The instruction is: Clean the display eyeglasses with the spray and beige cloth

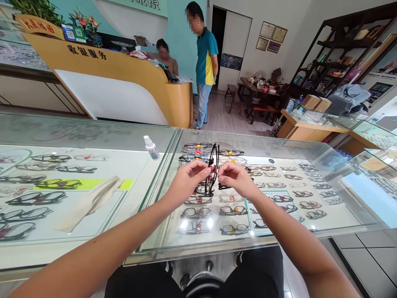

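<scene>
A pair of dark-framed glasses [214, 159] is held upright above the glass display case [167, 248], turned so its front is seen nearly edge-on. My left hand [190, 182] pinches it from the left with thumb and fingers. From the right, my right hand [236, 179] has its thumb and fingers closed at the frame's other side. A red mark shows on the glasses between my fingertips. Rows of glasses [234, 210] lie beneath the glass under my hands.
A white spray bottle [151, 148] and a beige cloth [89, 205] are on the left case. A person in a teal shirt [206, 54] stands beyond, near a seated person [167, 60] at a yellow counter [124, 70]. A dark shelf [325, 45] is at right.
</scene>
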The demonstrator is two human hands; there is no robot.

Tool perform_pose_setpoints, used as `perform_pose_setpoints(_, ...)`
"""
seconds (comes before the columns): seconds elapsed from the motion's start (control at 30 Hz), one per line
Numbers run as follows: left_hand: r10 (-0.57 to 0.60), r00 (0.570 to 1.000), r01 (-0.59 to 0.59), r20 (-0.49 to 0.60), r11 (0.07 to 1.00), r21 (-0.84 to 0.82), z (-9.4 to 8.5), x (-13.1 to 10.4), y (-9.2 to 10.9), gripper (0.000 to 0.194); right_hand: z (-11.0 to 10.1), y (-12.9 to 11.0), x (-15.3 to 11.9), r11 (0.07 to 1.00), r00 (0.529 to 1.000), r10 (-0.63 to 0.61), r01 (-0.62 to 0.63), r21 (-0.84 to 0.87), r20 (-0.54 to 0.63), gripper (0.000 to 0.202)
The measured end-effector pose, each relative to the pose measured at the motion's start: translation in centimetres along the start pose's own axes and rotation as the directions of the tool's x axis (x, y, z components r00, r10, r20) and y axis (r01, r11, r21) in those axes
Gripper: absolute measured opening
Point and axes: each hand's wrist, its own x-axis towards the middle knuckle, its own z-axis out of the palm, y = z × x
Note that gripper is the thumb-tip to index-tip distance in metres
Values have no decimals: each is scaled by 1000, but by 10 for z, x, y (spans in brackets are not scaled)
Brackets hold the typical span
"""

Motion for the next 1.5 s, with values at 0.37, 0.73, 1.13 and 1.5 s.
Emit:
perform_pose_setpoints(0.37, 18, 1000, -18, 10, 1000, -4, 1, -2, 4, 43, 3, 0, 0, 999, 1000, 16, -16, -34, -5, 21)
perform_pose_setpoints(0.73, 40, 999, -40, 16, 999, 34, 2, -3, 5, 42, 4, 1, 0, 997, 1000, 6, -7, -78, -20, 29)
perform_pose_setpoints(1.13, 55, 998, -56, 26, 998, 31, 2, -3, 5, 38, 1, -1, -2, 986, 999, -19, 14, -165, -25, 29)
perform_pose_setpoints(1.5, 35, 999, -35, -13, 999, 39, 0, 1, 10, 44, -9, -5, 0, 975, 996, -65, 49, -217, -67, 16)
